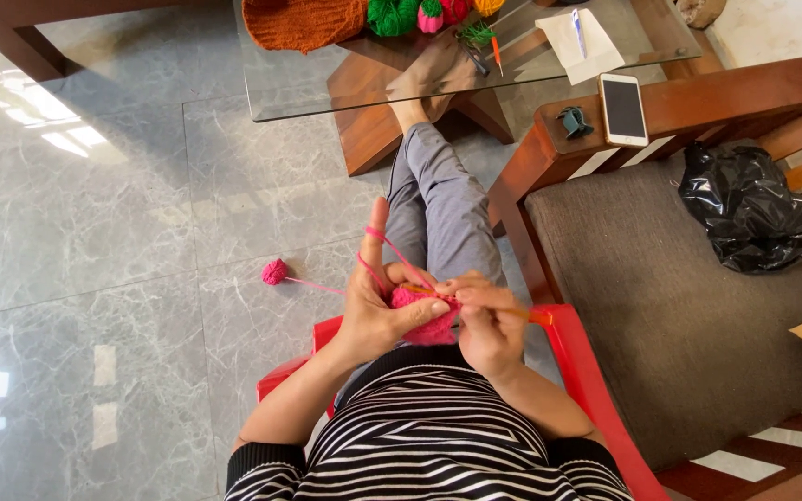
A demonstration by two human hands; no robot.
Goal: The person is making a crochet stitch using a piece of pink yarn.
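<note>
My left hand (375, 301) holds a small pink crocheted piece (427, 315) against my lap, with pink yarn looped over the raised index finger. My right hand (486, 320) grips an orange crochet hook (522, 314) whose tip is in the pink piece. The pink yarn strand runs left to a small pink yarn ball (275, 271) lying on the marble floor. I sit on a red plastic chair (587, 380), wearing a striped top and grey trousers.
A glass-topped wooden table (327, 88) ahead carries an orange knitted piece (303, 20), green and pink yarn balls, paper and a pen. A phone (623, 109) lies on the wooden armrest. On the grey sofa cushion (679, 306) is a black plastic bag (752, 208).
</note>
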